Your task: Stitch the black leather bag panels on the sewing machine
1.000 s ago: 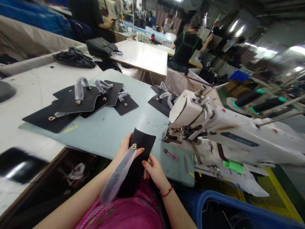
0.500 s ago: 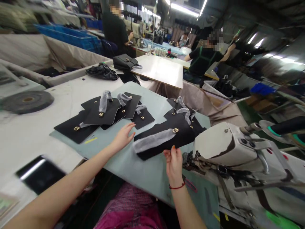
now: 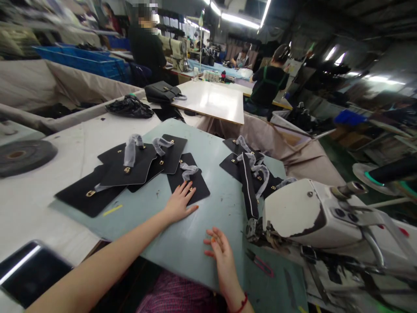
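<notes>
My left hand [image 3: 179, 204] lies with spread fingers on the near edge of a black bag flap [image 3: 199, 188] that has a gold clasp and a wrapped handle strip. Nearer to me, my right hand [image 3: 221, 252] hovers over the green work board [image 3: 195, 230], fingers loosely apart and nothing in them. More black flaps [image 3: 130, 167] with gold fittings overlap in a pile on the left. On the right, several others [image 3: 233, 163] lie together, and one narrow-looking black flap [image 3: 249, 191] is tilted up on its edge against the sewing machine [image 3: 293, 208].
Pink-handled snips [image 3: 260, 263] rest under the machine head. A phone-like dark device [image 3: 32, 269] and a dark tape roll [image 3: 26, 156] are on the left. Behind stand a black handbag [image 3: 164, 92] and a white table [image 3: 211, 100]. Co-workers sit or stand farther back.
The black flap that lay in front of my hands is now over by the machine, tilted up. My left hand has come onto another flap; my right hand has drawn back towards me.
</notes>
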Available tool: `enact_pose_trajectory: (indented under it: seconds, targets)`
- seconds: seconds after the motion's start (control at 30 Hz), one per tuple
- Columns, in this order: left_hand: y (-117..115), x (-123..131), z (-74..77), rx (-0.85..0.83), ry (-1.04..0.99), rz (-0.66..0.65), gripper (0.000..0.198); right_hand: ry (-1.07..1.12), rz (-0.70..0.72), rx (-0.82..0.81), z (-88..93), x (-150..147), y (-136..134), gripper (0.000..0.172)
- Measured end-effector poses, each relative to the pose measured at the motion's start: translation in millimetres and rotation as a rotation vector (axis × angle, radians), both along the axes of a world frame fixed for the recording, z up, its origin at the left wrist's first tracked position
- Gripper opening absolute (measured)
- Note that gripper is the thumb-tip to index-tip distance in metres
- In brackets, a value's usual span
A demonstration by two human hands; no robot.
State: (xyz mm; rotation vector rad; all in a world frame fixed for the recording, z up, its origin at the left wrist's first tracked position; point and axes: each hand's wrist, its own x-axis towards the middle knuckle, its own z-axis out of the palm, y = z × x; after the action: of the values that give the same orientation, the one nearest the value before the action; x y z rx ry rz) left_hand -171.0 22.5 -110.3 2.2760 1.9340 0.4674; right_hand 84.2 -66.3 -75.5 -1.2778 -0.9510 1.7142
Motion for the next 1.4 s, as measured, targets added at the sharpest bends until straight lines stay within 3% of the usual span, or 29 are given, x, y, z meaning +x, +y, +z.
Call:
enact_pose_trajectory:
  seconds: [0.13,0.23,0.3,0.33,0.4,0.47,0.53,0.67,0.73,0.8,0.9,1.0,1.07,1.13,1.27,1.4]
  targets:
    - [-102,22,-0.2,-0.048,-0.009,-0.138,0.075,-0.241,0.005,0.147,-10.5,23,-13,0.054]
    - [-173,26,5.6,-0.093,-0.042,-0.286,0.070,-0.374,0.023,0.247,-10.8,42,-23,0.045]
    - [-205,23,9.4,-0.099,-0.103,-0.347,0.058,-0.416,0.053,0.298,-8.3,51,-29,0.042]
    - [-213,22,10.8,-0.078,-0.142,-0.310,0.051,-0.429,0.068,0.321,-6.7,54,-32,0.040]
    - [-214,23,12.1,0.009,-0.211,-0.113,0.045,-0.444,0.088,0.356,-3.4,55,-37,0.037]
    - [-197,31,11.4,0.088,-0.235,0.070,0.053,-0.448,0.104,0.384,-0.1,51,-41,0.035]
    - [-171,44,8.6,0.109,-0.222,0.110,0.054,-0.441,0.128,0.411,2.8,44,-46,0.034]
    - [-131,62,1.1,0.133,-0.245,0.124,0.018,-0.440,0.174,0.457,6.3,42,-53,0.034]
    - [-130,60,2.8,0.124,-0.275,-0.008,0.017,-0.475,0.161,0.488,6.2,51,-53,0.034]
    - [-140,51,13.7,0.103,-0.272,-0.271,0.017,-0.535,0.096,0.538,5.9,62,-50,0.036]
    - [-163,37,49.3,0.107,-0.243,-0.638,0.019,-0.587,-0.019,0.551,9.5,74,-42,0.048]
    - [-178,31,93.9,0.150,-0.207,-0.814,0.021,-0.405,0.079,0.345,22.4,70,-35,0.056]
    - [-181,30,116.4,0.193,-0.183,-0.850,0.019,-0.184,0.203,0.197,36.3,62,-34,0.054]
    - [-181,30,128.4,0.238,-0.170,-0.847,0.016,-0.033,0.222,0.170,52.8,53,-37,0.049]
    - [-182,29,129.3,0.287,-0.179,-0.813,0.012,-0.026,0.104,0.266,84.2,46,-45,0.038]
    - [-184,31,125.0,0.306,-0.200,-0.757,0.009,-0.131,0.070,0.327,102.0,51,-48,0.029]
